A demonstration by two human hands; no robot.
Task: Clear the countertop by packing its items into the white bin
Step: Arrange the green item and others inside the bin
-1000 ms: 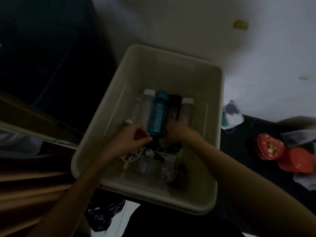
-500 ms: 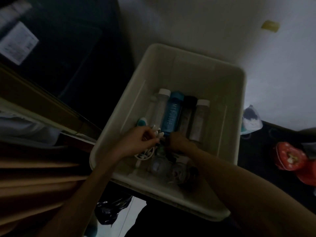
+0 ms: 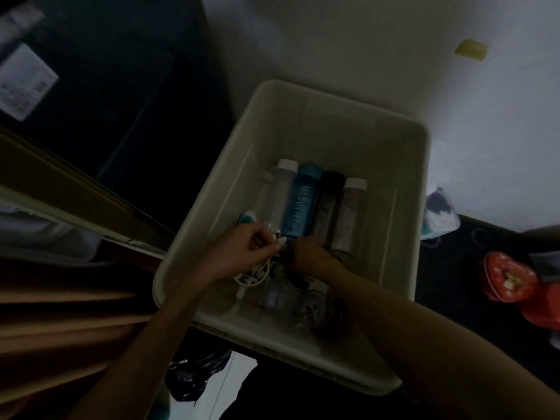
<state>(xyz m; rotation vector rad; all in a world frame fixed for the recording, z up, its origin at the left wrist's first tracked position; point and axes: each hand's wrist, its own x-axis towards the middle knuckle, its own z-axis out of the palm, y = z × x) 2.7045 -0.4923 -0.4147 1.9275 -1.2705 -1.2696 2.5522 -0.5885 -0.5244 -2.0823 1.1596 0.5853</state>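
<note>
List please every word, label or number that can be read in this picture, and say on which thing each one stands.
"MY BOTTLE": white letters along the blue bottle lying in the white bin.
White label on the dark surface at upper left: printed lines, too blurred to read.
Red tin on the right: a pale mark, no legible text.
Nothing else is readable.

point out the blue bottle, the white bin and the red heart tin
blue bottle (image 3: 301, 204), head view, on the lettered side of its body
white bin (image 3: 342, 101), head view, on its far rim
red heart tin (image 3: 506, 277), head view, on its lid
</note>
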